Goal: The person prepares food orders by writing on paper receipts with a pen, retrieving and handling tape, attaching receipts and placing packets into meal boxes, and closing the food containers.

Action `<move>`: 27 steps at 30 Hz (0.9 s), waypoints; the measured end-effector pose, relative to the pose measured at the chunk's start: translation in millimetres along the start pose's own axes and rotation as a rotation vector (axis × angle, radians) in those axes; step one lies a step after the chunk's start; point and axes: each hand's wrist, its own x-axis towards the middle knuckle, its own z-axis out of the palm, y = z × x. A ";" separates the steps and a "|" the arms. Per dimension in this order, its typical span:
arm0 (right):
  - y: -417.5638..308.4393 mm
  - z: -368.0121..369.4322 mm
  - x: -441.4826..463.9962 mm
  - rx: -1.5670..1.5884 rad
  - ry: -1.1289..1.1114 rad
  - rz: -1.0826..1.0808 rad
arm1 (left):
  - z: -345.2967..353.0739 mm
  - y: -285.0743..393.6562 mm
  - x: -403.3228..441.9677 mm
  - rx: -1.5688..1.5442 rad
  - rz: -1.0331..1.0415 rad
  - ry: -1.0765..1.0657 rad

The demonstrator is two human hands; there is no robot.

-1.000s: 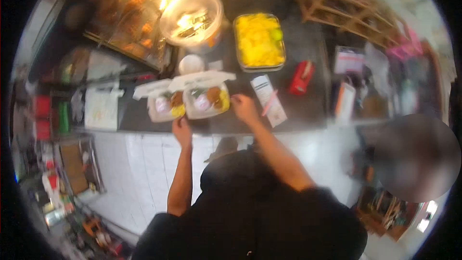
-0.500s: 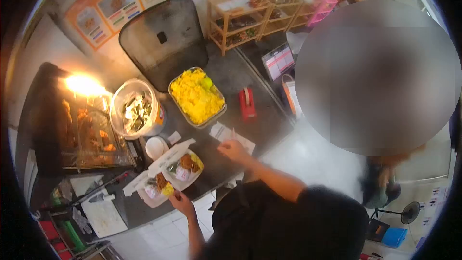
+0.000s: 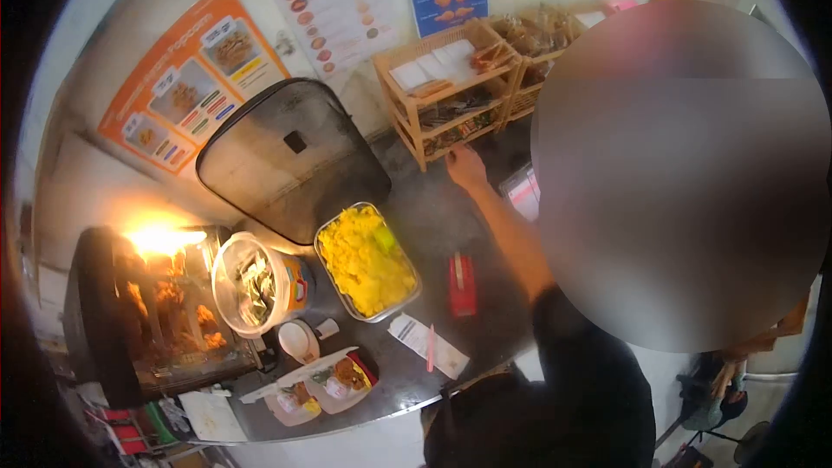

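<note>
My right hand (image 3: 468, 165) reaches to the lowest tier of a wooden shelf rack (image 3: 425, 121), where several small packets (image 3: 464, 132) lie. Its fingers look curled at the tier's front edge; what they hold, if anything, is too small to make out. My left hand is out of view. Near the counter's front edge sits an open white takeaway box pair (image 3: 322, 412), holding yellow rice, browned fried pieces and white wrapped bundles. A dark red packet (image 3: 371, 370) rests at the right end of the boxes.
A metal tray of yellow rice (image 3: 368, 264) stands mid-counter beside a clear tub (image 3: 251, 286) of foil-like wraps. Further left is a lit food warmer (image 3: 165, 321). A red desk item (image 3: 462, 286) and a paper with a pink pen (image 3: 431, 348) lie nearby. Another person stands at right.
My right hand has moved from over the paper up to the shelf rack. My left hand has left the boxes and the view. A dark red packet now shows in the right box.
</note>
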 end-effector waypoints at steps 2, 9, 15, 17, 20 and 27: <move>-37.6 -21.6 15.2 -0.108 -0.286 0.124 | 9.9 61.2 5.3 -0.059 0.018 -0.022; -50.7 5.7 59.6 -0.039 -0.182 0.226 | 42.8 213.2 58.6 -0.146 0.080 -0.137; -18.3 35.4 82.7 -0.034 -0.200 0.257 | 35.3 233.5 60.0 -0.146 0.030 -0.155; -24.9 13.9 72.5 0.195 -0.076 0.286 | 27.7 225.2 55.3 -0.167 0.002 -0.142; -1.5 62.6 73.7 0.243 0.174 0.300 | 15.8 206.4 42.3 -0.195 -0.036 -0.121; 27.4 85.5 41.5 0.778 0.767 0.297 | 2.2 149.6 23.5 -0.286 -0.018 -0.130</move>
